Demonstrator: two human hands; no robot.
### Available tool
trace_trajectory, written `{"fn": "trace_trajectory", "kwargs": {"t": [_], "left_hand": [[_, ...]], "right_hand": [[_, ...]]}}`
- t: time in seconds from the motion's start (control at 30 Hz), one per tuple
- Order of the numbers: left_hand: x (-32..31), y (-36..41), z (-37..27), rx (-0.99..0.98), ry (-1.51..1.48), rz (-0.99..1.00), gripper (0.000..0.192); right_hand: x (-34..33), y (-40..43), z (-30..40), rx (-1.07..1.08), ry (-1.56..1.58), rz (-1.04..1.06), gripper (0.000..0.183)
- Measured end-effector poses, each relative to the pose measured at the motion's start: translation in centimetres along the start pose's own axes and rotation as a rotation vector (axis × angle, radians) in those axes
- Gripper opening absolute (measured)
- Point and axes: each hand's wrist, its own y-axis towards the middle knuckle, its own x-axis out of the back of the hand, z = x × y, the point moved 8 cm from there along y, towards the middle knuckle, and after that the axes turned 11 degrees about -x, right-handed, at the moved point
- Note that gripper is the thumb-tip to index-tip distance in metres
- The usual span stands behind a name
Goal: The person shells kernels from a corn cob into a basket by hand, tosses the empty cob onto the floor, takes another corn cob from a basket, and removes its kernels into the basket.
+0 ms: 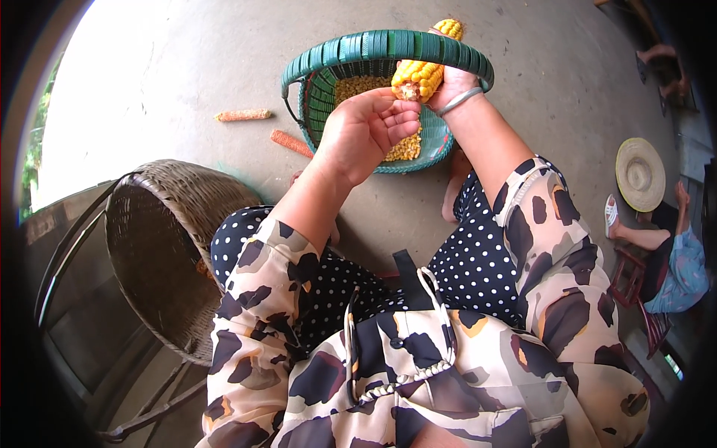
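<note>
A yellow ear of corn [421, 75] is held over a green woven basket [376, 167], its blunt end towards me. My right hand [459, 87], with a pale bangle at the wrist, grips the ear from the right; the basket handle [386, 46] crosses in front of it and hides part of the ear. My left hand [369, 126] is beside the ear's near end, palm turned up, fingers half curled, fingertips at the ear's underside; whether they grip it is unclear. Loose yellow kernels [404, 150] lie inside the basket.
Two stripped corncobs, one pale [243, 115] and one reddish [290, 143], lie on the concrete floor left of the basket. A large brown wicker basket [196, 187] lies tipped at my left. Far right, a person [678, 274] sits near a straw hat [640, 175].
</note>
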Motion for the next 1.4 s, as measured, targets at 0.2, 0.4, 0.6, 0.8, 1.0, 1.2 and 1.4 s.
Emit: {"fn": "trace_trajectory", "kwargs": {"t": [0.2,0.4,0.6,0.8,1.0,1.2,1.4], "left_hand": [[-0.2,0.5,0.8,0.129,0.063,0.064,0.033],[0.0,0.4,0.0,-0.064,0.329,0.078,0.035],[-0.6,0.4,0.2,0.0,0.179,0.071,0.032],[-0.5,0.3,0.4,0.124,-0.006,0.045,0.036],[-0.2,0.0,0.3,-0.02,0.13,0.004,0.035],[-0.7,0.3,0.5,-0.093,0.176,0.082,0.034],[-1.3,0.2,-0.1,-0.09,0.083,0.067,0.029]], "right_hand": [[-1.1,-1.0,0.4,0.046,0.001,0.097,0.02],[-1.7,-0.8,-0.4,0.053,-0.078,0.071,0.022],[-0.3,0.3,0.5,0.046,-0.025,0.15,0.036],[-1.4,-0.5,0.0,0.012,-0.07,0.192,0.034],[-2.3,-0.7,-0.4,-0.027,-0.073,0.26,0.036],[-1.6,-0.9,0.2,0.033,-0.094,0.157,0.033],[-1.1,-0.2,0.6,0.038,-0.003,0.194,0.04]]}}
